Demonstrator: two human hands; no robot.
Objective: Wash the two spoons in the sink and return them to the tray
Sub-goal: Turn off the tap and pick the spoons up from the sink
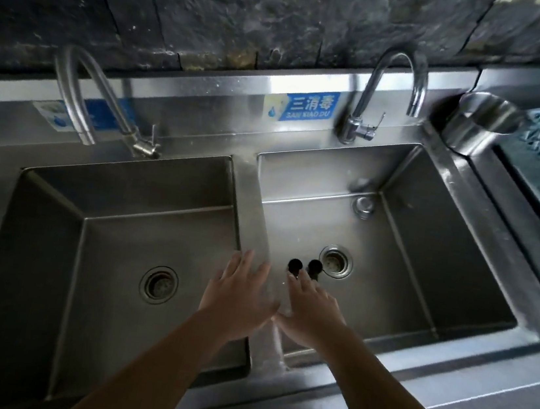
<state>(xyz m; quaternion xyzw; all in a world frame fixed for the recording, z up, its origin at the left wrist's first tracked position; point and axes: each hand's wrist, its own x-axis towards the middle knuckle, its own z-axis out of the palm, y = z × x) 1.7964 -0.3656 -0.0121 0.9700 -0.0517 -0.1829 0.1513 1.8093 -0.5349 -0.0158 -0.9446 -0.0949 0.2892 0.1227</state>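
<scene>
Basically, two dark spoon bowls (305, 266) poke out just past the right hand (308, 309), which seems to hold them over the right basin (426, 259), prob. for rinsing; handles hidden, grip can't be told. Left hand (239, 298) alongside, fingers spread, holding nothing. No water seen running; tray not in view.

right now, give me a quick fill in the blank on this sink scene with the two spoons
1. The two black spoons show above the basin on the ____ side.
2. The right hand holds them near that basin's round ____.
3. The left hand is spread ____, with nothing in its grip, over the divider.
4. The steel cup stands to the ____ of the right faucet.

Missing words: right; drain; open; right
</scene>
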